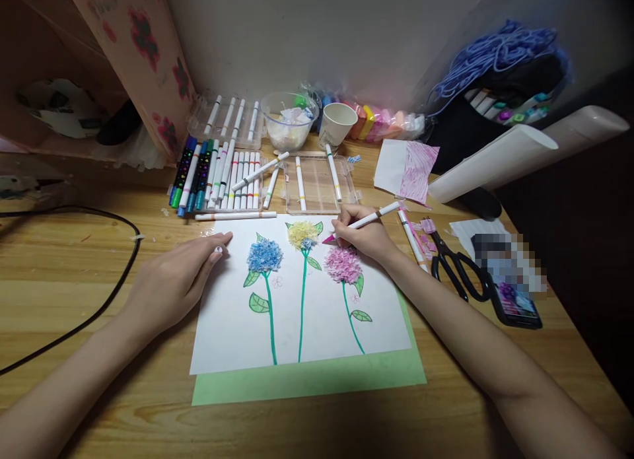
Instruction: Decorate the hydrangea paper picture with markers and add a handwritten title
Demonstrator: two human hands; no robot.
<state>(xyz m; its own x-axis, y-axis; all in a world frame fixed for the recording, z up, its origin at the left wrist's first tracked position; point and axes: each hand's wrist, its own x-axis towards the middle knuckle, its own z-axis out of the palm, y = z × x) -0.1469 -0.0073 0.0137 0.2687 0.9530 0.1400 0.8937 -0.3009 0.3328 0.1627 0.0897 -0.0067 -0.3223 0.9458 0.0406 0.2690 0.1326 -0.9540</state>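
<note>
White paper point(228, 333) lies over a green sheet point(307, 386) on the wooden desk. It bears a blue flower point(265, 255), a yellow flower point(302, 234) and a pink flower point(343, 265) with textured heads, green stems and leaves, plus small pink outlined flowers. My right hand point(360, 233) grips a white marker point(372, 216) with a pink tip, close to the paper between the yellow and pink flowers. Resting at the paper's upper left edge, my left hand point(185, 274) has its fingers stretched out and holds nothing.
Behind the paper are many markers point(242, 175), clear cases point(317, 181), a plastic bowl point(290, 125) and a paper cup point(337, 123). Scissors point(456, 261), a phone point(515, 300) and paper rolls point(500, 158) are at the right. A black cable point(123, 274) curves at the left.
</note>
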